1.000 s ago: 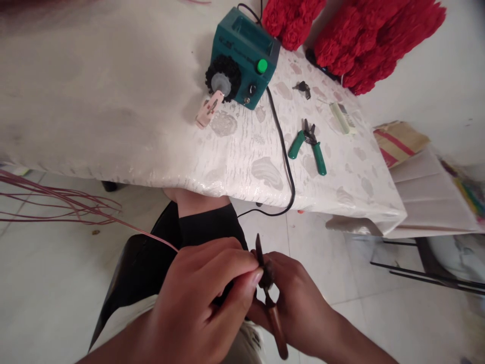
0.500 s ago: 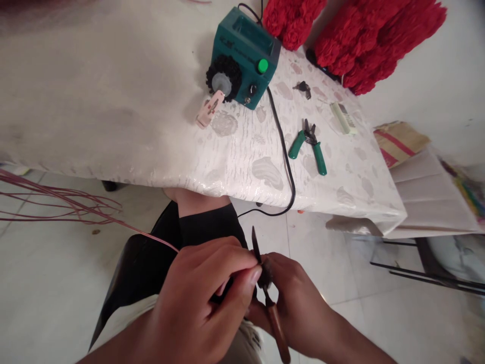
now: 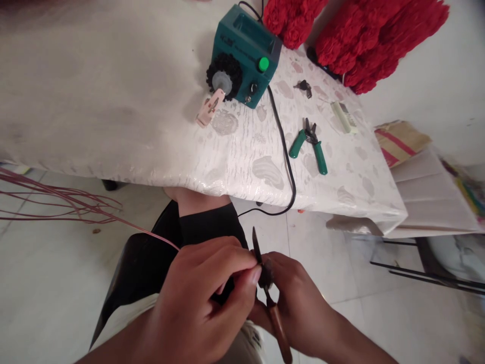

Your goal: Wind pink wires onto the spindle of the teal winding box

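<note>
Both hands are close together in front of the person's lap, below the edge of the counter (image 3: 151, 136), which has a glossy, pale, patterned cover. The left hand (image 3: 206, 298) is clenched around a thin, pinkish-red strand (image 3: 151, 233) that runs in behind its knuckles from a loose bundle of similar wires (image 3: 83, 202) on the left. Its thumb and forefinger pinch together beside the dark metal head of a hand tool with slim brown handles (image 3: 279, 328); what lies between those fingertips is too small to tell. The right hand (image 3: 297, 283) is clamped on this tool, which points away from the body.

On the counter stands a boxy teal machine (image 3: 240, 55) with a round green button, a pale pink clip (image 3: 209, 108) jutting from its black-toothed wheel. Dark-jawed pliers with green handles (image 3: 321, 159) lie splayed to the right of its black cable (image 3: 282, 139), and bunches of red ruffled flowers (image 3: 375, 38) sit beyond.
</note>
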Available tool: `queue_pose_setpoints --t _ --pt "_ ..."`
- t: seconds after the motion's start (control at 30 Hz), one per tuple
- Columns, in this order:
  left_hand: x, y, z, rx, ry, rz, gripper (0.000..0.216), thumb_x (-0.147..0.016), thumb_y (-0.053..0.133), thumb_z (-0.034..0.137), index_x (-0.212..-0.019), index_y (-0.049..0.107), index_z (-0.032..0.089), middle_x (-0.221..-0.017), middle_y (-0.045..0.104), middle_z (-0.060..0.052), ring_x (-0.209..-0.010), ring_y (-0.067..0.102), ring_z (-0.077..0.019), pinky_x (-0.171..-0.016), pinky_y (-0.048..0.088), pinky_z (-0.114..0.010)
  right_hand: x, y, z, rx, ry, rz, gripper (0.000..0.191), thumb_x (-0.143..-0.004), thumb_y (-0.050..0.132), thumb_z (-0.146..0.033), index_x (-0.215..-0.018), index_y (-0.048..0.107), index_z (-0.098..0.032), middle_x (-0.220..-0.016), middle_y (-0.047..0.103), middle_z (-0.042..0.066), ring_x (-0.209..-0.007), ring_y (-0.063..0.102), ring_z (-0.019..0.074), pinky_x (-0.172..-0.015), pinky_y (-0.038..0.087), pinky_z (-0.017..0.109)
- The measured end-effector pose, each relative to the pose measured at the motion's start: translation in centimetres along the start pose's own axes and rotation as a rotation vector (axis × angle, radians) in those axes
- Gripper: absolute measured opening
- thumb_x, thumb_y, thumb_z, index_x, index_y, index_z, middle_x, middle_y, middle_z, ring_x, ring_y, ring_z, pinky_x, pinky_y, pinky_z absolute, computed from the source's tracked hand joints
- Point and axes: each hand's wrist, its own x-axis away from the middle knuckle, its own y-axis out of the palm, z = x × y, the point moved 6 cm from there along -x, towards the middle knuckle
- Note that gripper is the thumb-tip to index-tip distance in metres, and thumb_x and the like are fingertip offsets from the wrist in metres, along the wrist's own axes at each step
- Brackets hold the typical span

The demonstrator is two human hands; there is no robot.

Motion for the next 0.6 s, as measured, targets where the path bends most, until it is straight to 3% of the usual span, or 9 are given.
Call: queue_pose_setpoints --t 0.13,0.33,0.6 --pt "-0.12 -0.17 0.05 0.018 0.0 -0.001 0.018 -0.089 0.053 0.008 -0.078 0.052 0.022 -0.06 0.056 0.007 -0.06 0.068 -0.009 -0.047 0.044 -0.017 -0.04 -0.02 0.08 0.005 0.007 -0.007 0.026 -0.082 0.076 -0.039 -0.083 0.062 -0.017 -0.077 0.066 0.003 -0.066 0.057 0.0171 -0.061 0.043 0.028" --pt "-0.17 -0.02 0.09 -0.027 -0.019 -0.024 0.017 -0.091 0.052 0.01 -0.079 0.052 0.022 -0.07 0.068 0.005 -0.061 0.068 -0.0086 -0.049 0.045 -0.018 -0.31 -0.07 0.22 0.017 0.0 0.013 0.029 -0.082 0.076 -0.042 -0.081 0.06 -0.018 -0.074 0.065 0.001 -0.063 0.057 0.0155 -0.059 0.042 0.027" --pt "0.17 -0.14 -0.01 -0.043 0.002 -0.016 0.017 -0.094 0.052 0.012 -0.082 0.05 0.023 -0.07 0.066 0.006 -0.067 0.07 -0.0106 -0.05 0.044 -0.02 -0.08 -0.17 0.09 0.031 -0.017 0.014 0.031 -0.082 0.077 -0.043 -0.08 0.058 -0.018 -0.074 0.063 0.001 -0.063 0.055 0.0147 -0.059 0.041 0.026"
